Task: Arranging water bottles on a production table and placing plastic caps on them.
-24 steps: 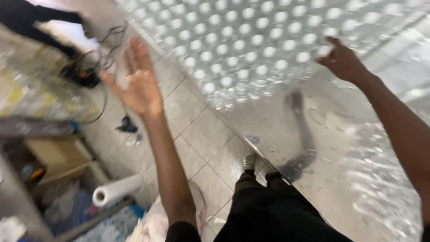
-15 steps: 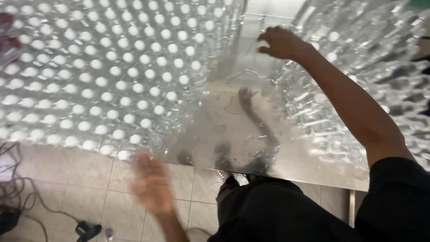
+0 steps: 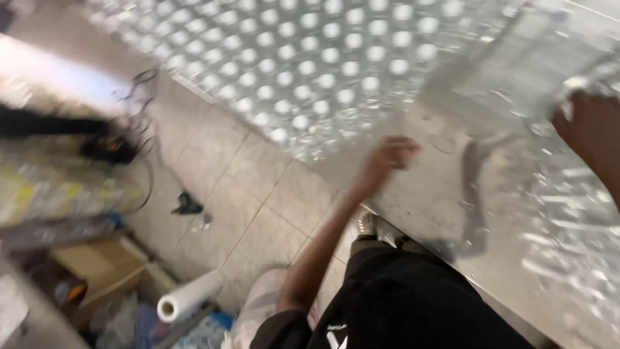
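Observation:
A large sheet of clear bubble wrap (image 3: 310,58) is spread over a shiny metal table (image 3: 445,213) in the blurred head view. My left hand (image 3: 389,157) reaches forward to the sheet's lower edge, its fingers curled on the plastic. My right hand (image 3: 591,132) is at the far right, closed on a crumpled part of the same sheet that lies over the table. My black trousers (image 3: 400,304) and one shoe (image 3: 374,227) show below the table's front edge.
To the left is a tiled floor (image 3: 226,187) with black cables (image 3: 132,129) and a small black object (image 3: 187,205). A white roll (image 3: 188,297), an open cardboard box (image 3: 97,265) and a pale bag (image 3: 258,304) lie near my feet.
My left hand has come up from low by the floor to the sheet's edge. The view has swung left, and my right hand now sits at the frame's right border.

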